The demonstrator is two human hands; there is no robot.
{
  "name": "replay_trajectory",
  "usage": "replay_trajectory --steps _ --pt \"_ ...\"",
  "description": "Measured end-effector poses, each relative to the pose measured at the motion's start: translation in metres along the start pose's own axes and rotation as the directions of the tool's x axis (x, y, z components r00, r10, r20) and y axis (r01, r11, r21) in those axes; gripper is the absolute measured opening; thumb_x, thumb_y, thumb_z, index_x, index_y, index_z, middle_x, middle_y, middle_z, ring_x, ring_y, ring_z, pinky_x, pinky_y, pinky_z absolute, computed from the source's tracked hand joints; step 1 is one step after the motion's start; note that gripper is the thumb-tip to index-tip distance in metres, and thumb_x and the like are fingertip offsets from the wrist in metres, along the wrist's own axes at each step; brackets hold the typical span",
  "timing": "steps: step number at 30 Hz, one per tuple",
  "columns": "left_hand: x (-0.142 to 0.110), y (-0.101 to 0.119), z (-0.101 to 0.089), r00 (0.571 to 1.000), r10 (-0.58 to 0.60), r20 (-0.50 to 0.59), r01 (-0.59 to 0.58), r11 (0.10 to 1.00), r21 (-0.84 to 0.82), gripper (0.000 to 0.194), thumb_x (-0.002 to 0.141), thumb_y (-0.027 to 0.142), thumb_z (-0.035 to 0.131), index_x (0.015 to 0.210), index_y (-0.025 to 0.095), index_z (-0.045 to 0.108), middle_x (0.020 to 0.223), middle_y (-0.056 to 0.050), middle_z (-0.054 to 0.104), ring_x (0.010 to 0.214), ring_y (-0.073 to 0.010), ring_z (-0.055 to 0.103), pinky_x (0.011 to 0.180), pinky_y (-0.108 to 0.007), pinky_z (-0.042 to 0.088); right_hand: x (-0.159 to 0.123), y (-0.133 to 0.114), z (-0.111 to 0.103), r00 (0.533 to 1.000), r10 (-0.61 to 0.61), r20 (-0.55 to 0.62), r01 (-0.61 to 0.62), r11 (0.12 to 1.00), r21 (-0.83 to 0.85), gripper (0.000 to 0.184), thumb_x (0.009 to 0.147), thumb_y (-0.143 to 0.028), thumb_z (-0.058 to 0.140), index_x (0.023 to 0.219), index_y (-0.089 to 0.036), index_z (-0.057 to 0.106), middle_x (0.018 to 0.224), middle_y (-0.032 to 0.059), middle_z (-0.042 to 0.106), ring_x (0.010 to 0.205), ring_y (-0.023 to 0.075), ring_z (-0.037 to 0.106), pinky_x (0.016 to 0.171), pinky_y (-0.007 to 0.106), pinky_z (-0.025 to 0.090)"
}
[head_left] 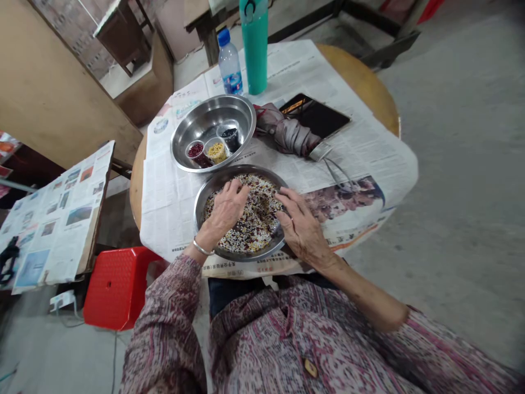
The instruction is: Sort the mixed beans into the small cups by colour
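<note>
A round steel pan (205, 194) full of mixed white, yellow and dark beans (256, 221) sits at the near edge of the newspaper-covered round table (369, 82). My left hand (225, 210) rests in the beans, fingers curled loosely on the left side of the pile; a silver bangle circles its wrist. My right hand (301, 227) lies on the pan's right rim, fingers spread and touching the beans. Behind the pan stands a steel bowl (241, 112) holding three small cups: red beans (196, 150), yellow beans (217, 150) and black beans (230, 135).
A teal flask (255, 49) and a water bottle (229, 65) stand at the table's far side. A folded grey umbrella (289, 134), a black tablet (318, 115) and metal tweezers (336, 169) lie right of the bowl. A red stool (115, 287) and a newspaper-covered board (57, 213) are at left.
</note>
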State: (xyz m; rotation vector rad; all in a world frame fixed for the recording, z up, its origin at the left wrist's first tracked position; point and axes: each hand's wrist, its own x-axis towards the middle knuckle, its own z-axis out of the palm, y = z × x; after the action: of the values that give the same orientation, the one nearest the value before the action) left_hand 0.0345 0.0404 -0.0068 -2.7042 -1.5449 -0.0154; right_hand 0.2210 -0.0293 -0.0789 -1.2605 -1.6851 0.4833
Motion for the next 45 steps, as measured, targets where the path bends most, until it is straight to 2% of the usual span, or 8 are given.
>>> replay_trajectory --steps 4,8,15,23,26,30,36,45 --pt "-0.04 -0.008 -0.003 0.995 -0.09 0.046 0.095 0.986 -0.139 0.022 0.105 0.018 0.041 0.11 0.017 0.062 0.103 -0.007 0.061 0.092 -0.0177 0.062 0.085 -0.033 0.056 0.0 0.0 0.0 1.0 -0.01 0.002 0.01 1.0 0.004 0.046 0.106 -0.039 0.037 0.143 -0.018 0.052 0.149 0.017 0.052 0.143 0.0276 0.047 0.121 0.054 0.039" --pt "-0.074 0.003 -0.002 0.997 0.043 0.058 -0.019 0.929 -0.369 0.022 0.102 0.032 0.055 0.12 0.021 0.058 0.109 -0.006 0.06 0.099 -0.018 0.064 0.091 -0.036 0.058 -0.001 0.001 0.0 1.0 -0.017 0.0 0.017 1.0 0.001 0.045 0.106 -0.038 0.037 0.143 -0.018 0.052 0.149 0.017 0.052 0.142 0.0276 0.048 0.12 0.053 0.04" --pt "-0.039 0.027 0.006 0.96 0.274 0.065 -0.248 0.931 -0.268 0.026 0.102 0.028 0.052 0.127 0.024 0.059 0.131 -0.009 0.055 0.122 -0.0242 0.055 0.103 -0.042 0.055 -0.002 0.002 0.001 1.0 0.01 0.004 -0.01 1.0 0.001 0.045 0.105 -0.039 0.038 0.145 -0.023 0.052 0.151 0.0138 0.052 0.142 0.0283 0.048 0.12 0.055 0.039" --pt "-0.037 -0.01 0.001 0.991 -0.128 -0.031 0.125 0.988 -0.09 0.028 0.101 0.01 0.037 0.112 0.019 0.062 0.111 -0.01 0.058 0.104 -0.0221 0.058 0.092 -0.038 0.056 0.0 0.0 0.001 1.0 0.012 0.0 -0.012 1.0 0.008 0.045 0.105 -0.04 0.038 0.144 -0.022 0.052 0.151 0.0141 0.052 0.142 0.0275 0.048 0.121 0.055 0.038" --pt "-0.061 -0.017 0.002 0.964 -0.235 -0.127 0.227 0.971 -0.08 0.02 0.1 0.028 0.053 0.118 0.02 0.059 0.123 -0.013 0.055 0.116 -0.028 0.053 0.099 -0.046 0.054 -0.001 -0.001 0.0 1.0 0.007 -0.001 -0.007 1.0 0.004 0.044 0.105 -0.039 0.038 0.143 -0.022 0.052 0.15 0.0139 0.052 0.142 0.027 0.048 0.121 0.054 0.039" --pt "-0.07 -0.014 0.008 0.95 -0.296 -0.098 0.277 0.945 -0.172 0.059 0.087 0.047 0.075 0.133 0.02 0.05 0.134 -0.016 0.049 0.123 -0.0337 0.051 0.103 -0.055 0.052 -0.001 0.0 0.0 1.0 0.003 0.009 -0.003 1.0 0.0 0.045 0.105 -0.039 0.038 0.144 -0.022 0.052 0.151 0.0143 0.051 0.142 0.0275 0.048 0.12 0.056 0.039" --pt "-0.035 0.009 0.01 0.999 -0.052 0.005 0.05 0.923 -0.383 0.027 0.098 0.01 0.047 0.12 0.021 0.059 0.111 -0.006 0.059 0.104 -0.0184 0.061 0.098 -0.039 0.056 -0.001 0.001 0.002 1.0 0.014 -0.006 -0.014 1.0 0.013 0.045 0.105 -0.04 0.038 0.144 -0.023 0.052 0.15 0.0137 0.052 0.141 0.0282 0.049 0.12 0.056 0.039" --pt "0.015 0.02 0.012 0.97 0.24 -0.035 -0.243 0.958 -0.152 0.027 0.097 0.029 0.058 0.122 0.02 0.062 0.138 -0.01 0.057 0.132 -0.0288 0.049 0.112 -0.049 0.042 -0.002 0.001 0.002 1.0 0.02 -0.008 -0.02 1.0 0.008 0.048 0.105 -0.041 0.036 0.147 -0.024 0.049 0.151 0.0136 0.051 0.142 0.0286 0.048 0.12 0.055 0.039"
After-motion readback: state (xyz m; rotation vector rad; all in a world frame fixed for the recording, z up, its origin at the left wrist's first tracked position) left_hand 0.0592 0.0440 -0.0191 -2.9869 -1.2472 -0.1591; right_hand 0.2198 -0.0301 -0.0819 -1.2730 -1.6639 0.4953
